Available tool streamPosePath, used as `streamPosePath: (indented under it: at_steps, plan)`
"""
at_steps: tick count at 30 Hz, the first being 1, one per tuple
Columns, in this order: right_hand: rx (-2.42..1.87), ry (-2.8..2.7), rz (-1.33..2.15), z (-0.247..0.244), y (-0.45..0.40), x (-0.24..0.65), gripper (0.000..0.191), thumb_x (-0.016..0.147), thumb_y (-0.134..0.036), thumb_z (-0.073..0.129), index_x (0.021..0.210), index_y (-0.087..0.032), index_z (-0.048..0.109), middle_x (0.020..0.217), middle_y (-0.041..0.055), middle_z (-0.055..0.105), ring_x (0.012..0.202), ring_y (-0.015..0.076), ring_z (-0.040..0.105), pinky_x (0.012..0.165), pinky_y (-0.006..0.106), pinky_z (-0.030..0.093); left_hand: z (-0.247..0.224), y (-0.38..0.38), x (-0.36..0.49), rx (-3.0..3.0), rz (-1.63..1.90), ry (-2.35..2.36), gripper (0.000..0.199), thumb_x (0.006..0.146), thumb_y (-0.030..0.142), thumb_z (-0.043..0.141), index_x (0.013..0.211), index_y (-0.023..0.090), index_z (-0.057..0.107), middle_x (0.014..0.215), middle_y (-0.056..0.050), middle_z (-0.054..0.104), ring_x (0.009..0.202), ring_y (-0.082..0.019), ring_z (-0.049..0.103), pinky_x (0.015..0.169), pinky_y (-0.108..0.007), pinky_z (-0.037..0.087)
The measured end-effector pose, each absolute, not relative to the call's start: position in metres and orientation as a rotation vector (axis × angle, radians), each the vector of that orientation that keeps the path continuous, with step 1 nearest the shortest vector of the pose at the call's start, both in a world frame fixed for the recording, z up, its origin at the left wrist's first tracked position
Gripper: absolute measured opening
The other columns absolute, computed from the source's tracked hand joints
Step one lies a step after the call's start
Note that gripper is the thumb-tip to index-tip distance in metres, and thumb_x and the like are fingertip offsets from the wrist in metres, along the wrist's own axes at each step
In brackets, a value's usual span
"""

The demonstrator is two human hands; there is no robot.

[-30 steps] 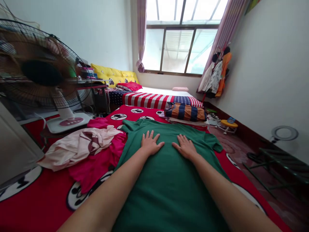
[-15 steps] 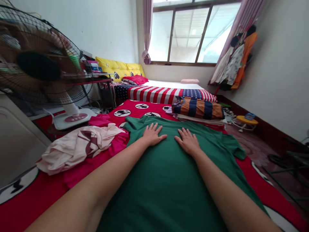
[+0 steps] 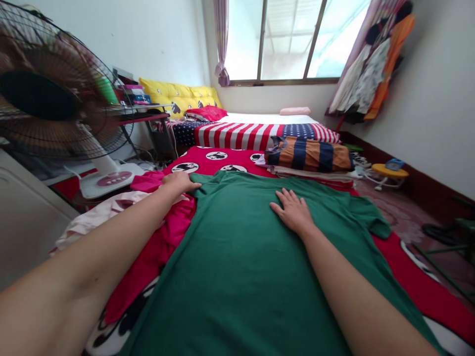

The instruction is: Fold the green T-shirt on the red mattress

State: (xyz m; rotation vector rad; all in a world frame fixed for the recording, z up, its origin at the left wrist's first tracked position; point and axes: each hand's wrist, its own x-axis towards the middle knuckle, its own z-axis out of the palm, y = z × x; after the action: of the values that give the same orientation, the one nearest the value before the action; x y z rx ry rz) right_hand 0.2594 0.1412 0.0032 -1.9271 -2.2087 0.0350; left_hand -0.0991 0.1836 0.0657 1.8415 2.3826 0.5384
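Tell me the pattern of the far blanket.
The blanket has red and white stripes, and stars on blue; head view.

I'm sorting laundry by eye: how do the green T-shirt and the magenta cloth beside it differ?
The dark green short-sleeved T-shirt is a deep, muted colour, while the magenta garment is bright. The T-shirt lies spread flat and mostly smooth, while the magenta garment is rumpled. The T-shirt's edge lies alongside and over the magenta garment, not under it. Both are soft fabric lying on the same red mat with round prints.
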Motion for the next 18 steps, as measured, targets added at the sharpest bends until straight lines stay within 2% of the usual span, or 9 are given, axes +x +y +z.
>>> streamPosePath:
  at_steps: [3,5,8,10,11,13,15,18]
  plan:
    - [-1.926,-2.204,0.033,0.003,0.141,0.259,0.061,0.093,-0.054,0.031,0.145,-0.023,0.034,0.155,0.0028,0.024,0.143,0.0240,0.019,0.113,0.050,0.020,0.061,0.179,-0.105,1.834,0.427,2.381,0.043,0.051,0.047,0.080,0.050,0.015,0.051,0.053,-0.004,0.056,0.079,-0.027,0.060,0.070,-0.032,0.041]
    - [-1.920,-2.205,0.035,0.003,0.141,0.260,0.061,0.093,-0.054,0.032,0.145,-0.023,0.034,0.155,0.0030,0.024,0.143,0.0240,0.019,0.113,0.050,0.020,0.065,0.177,-0.098,1.875,0.453,2.362,0.035,0.058,0.041,0.076,0.051,0.015,0.054,0.052,-0.002,0.056,0.072,-0.023,0.059,0.066,-0.028,0.040]
    - [-1.910,-2.208,0.053,0.003,0.142,0.261,0.061,0.093,-0.054,0.032,0.145,-0.023,0.035,0.155,0.0034,0.024,0.143,0.0241,0.019,0.113,0.051,0.019,0.084,0.174,-0.068,1.934,0.650,2.404,0.024,0.075,0.038,0.062,0.073,0.013,0.063,0.076,-0.007,0.066,0.082,-0.022,0.060,0.070,-0.028,0.042]
    - [-1.901,-2.209,0.075,0.002,0.143,0.262,0.061,0.092,-0.055,0.033,0.145,-0.023,0.035,0.155,0.0035,0.024,0.143,0.0243,0.019,0.113,0.051,0.018,0.102,0.167,-0.034,2.023,0.801,2.298,0.033,0.083,0.041,0.054,0.099,0.014,0.062,0.099,-0.008,0.067,0.092,-0.019,0.060,0.077,-0.027,0.043]
    - [-1.896,-2.208,0.087,0.002,0.143,0.263,0.062,0.092,-0.055,0.033,0.145,-0.023,0.035,0.155,0.0037,0.023,0.143,0.0244,0.018,0.113,0.051,0.018,0.110,0.161,-0.016,2.096,0.852,2.158,0.038,0.085,0.044,0.052,0.111,0.018,0.058,0.105,-0.006,0.066,0.093,-0.016,0.060,0.078,-0.025,0.044]
    - [-1.875,-2.206,0.108,0.001,0.144,0.265,0.061,0.092,-0.054,0.035,0.145,-0.023,0.036,0.155,0.0041,0.024,0.143,0.0247,0.019,0.113,0.051,0.017,0.124,0.143,0.019,2.213,0.938,1.481,0.051,0.085,0.045,0.055,0.128,0.019,0.048,0.119,-0.008,0.062,0.098,-0.018,0.061,0.081,-0.028,0.047]
    - [-1.843,-2.198,0.127,0.000,0.145,0.267,0.060,0.091,-0.052,0.037,0.144,-0.023,0.038,0.155,0.0045,0.025,0.143,0.0249,0.020,0.113,0.051,0.018,0.130,0.119,0.039,2.261,0.856,1.121,0.058,0.080,0.043,0.061,0.131,0.020,0.048,0.131,-0.010,0.056,0.109,-0.022,0.058,0.086,-0.031,0.047]
    - [-1.785,-2.166,0.156,-0.002,0.146,0.272,0.054,0.091,-0.046,0.042,0.140,-0.023,0.044,0.153,0.0055,0.030,0.142,0.0247,0.023,0.113,0.050,0.019,0.126,0.079,0.036,2.251,0.649,1.157,0.049,0.078,0.042,0.063,0.121,0.018,0.059,0.116,-0.008,0.065,0.104,-0.022,0.061,0.085,-0.031,0.048]
